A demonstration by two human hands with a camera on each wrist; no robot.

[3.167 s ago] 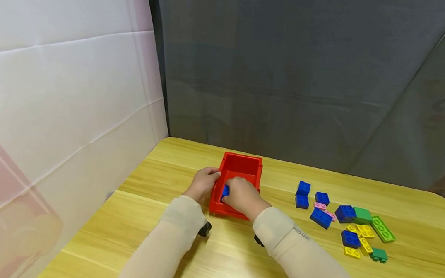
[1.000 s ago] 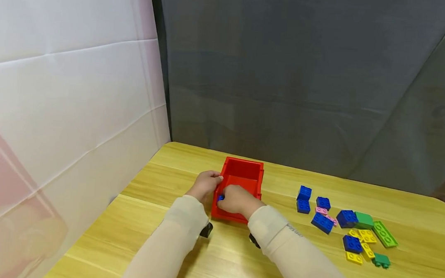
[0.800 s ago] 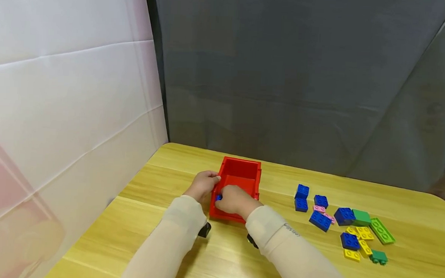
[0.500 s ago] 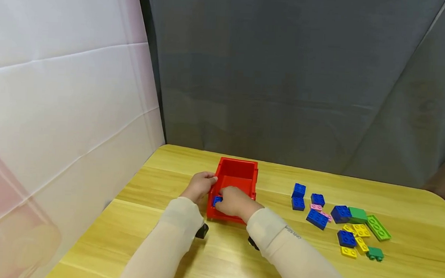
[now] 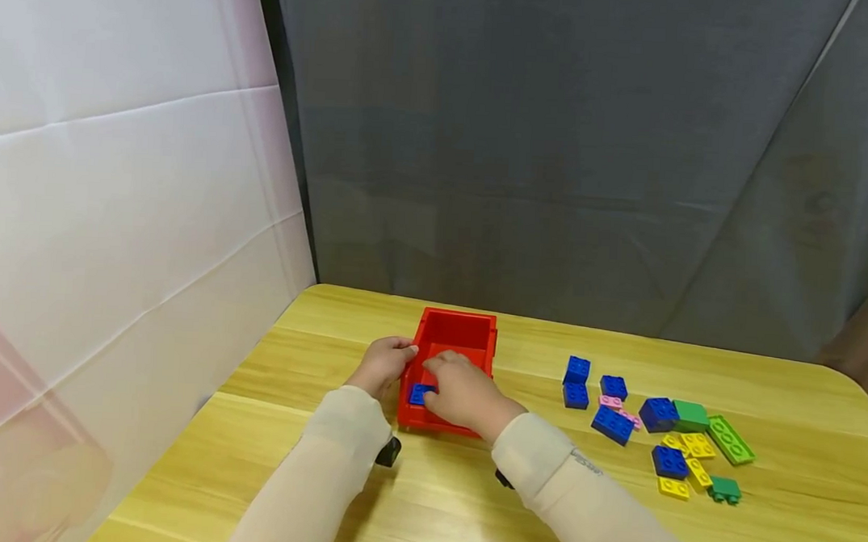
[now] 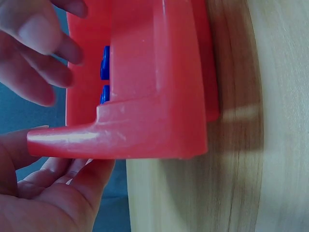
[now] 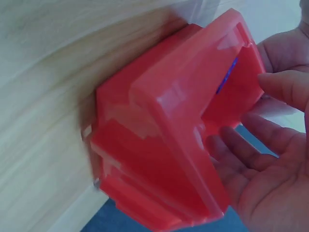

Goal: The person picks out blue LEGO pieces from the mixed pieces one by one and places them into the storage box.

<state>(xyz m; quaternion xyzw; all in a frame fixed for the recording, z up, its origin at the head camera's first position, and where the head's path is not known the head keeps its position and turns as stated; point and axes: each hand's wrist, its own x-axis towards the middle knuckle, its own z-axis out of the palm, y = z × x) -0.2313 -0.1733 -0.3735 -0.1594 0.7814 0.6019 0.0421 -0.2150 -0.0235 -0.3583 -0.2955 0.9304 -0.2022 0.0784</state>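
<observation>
A red plastic bin (image 5: pixel 442 424) stands on the wooden table. My left hand (image 5: pixel 382 363) pinches its left rim, the thumb over the edge and the fingers along the outer wall. Inside, at the near left, lies a blue toy building brick (image 5: pixel 420 394), studs up. Over the bin, just right of that brick, is my right hand (image 5: pixel 465 390). Its fingers are spread and hold nothing in the right wrist view. The bin's wall (image 6: pixel 178 87) hides most of the brick in the left wrist view, leaving a few blue studs (image 6: pixel 105 65) visible.
Loose bricks lie to the right: several blue ones (image 5: pixel 612 424), pink ones (image 5: pixel 610 402), yellow ones (image 5: pixel 697 446), a green one (image 5: pixel 690 416), a dark green one (image 5: pixel 725 490) and a light green plate (image 5: pixel 731 441). A white curtain (image 5: pixel 139 193) borders the left side; a grey one (image 5: pixel 526 162) the back.
My right hand gripped the blue brick inside the bin before; it has let go and its fingers have opened, uncovering the brick. My left hand has kept its hold on the rim.
</observation>
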